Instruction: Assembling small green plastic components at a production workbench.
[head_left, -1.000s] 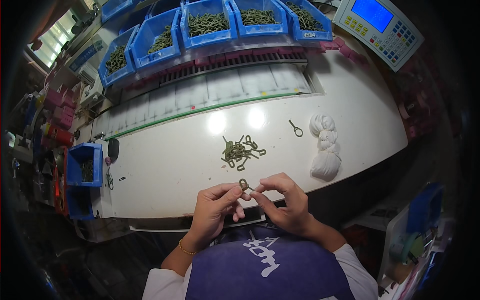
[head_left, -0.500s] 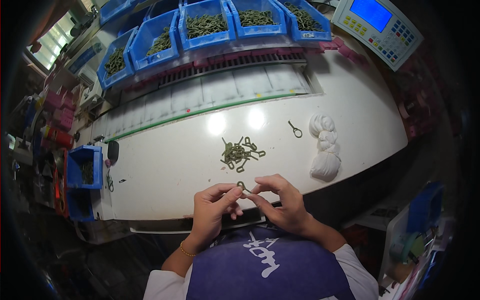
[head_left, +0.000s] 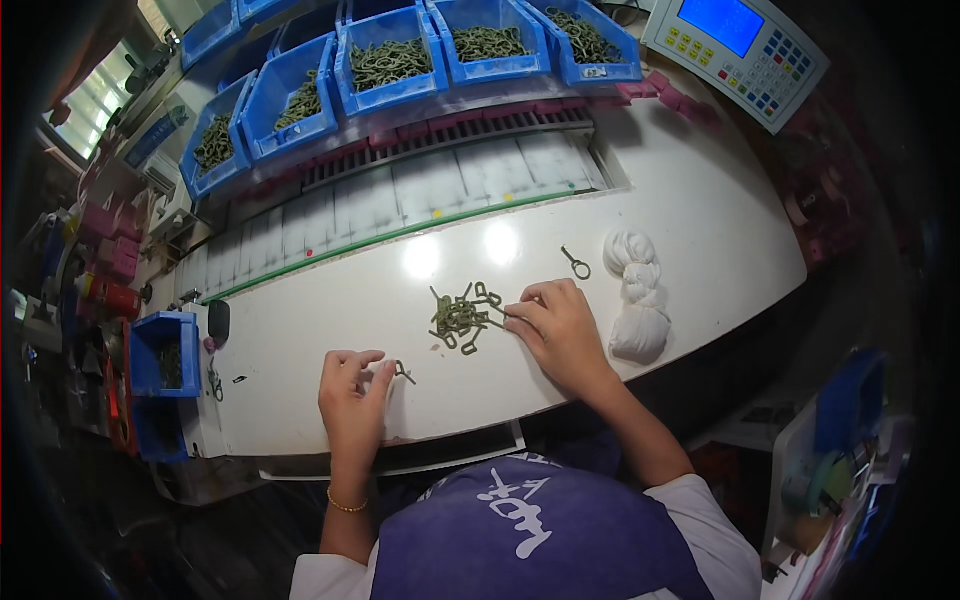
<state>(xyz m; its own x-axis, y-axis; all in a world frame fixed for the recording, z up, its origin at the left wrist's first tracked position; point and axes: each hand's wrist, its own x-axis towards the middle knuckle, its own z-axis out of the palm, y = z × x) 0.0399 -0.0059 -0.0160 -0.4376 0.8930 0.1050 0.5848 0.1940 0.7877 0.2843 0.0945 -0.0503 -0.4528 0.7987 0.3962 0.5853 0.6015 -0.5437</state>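
Observation:
A small heap of olive-green metal hook parts (head_left: 462, 315) lies in the middle of the white work table (head_left: 330, 330). My right hand (head_left: 555, 328) rests just right of the heap, its fingertips touching the parts at the heap's edge. My left hand (head_left: 352, 392) sits nearer the front edge and pinches one small green hook part (head_left: 402, 372) between thumb and fingers. A single looped part (head_left: 577, 264) lies alone beyond the right hand.
A twisted white cloth (head_left: 638, 295) lies at the right of the table. Several blue bins (head_left: 390, 60) of green parts line the back, above a slotted conveyor strip. A control panel with a blue screen (head_left: 735, 50) stands at back right. A small blue bin (head_left: 163, 352) sits left.
My hands were together near the front edge working one part. Now they are apart: the right hand has reached forward to the heap, and the left hand keeps the part.

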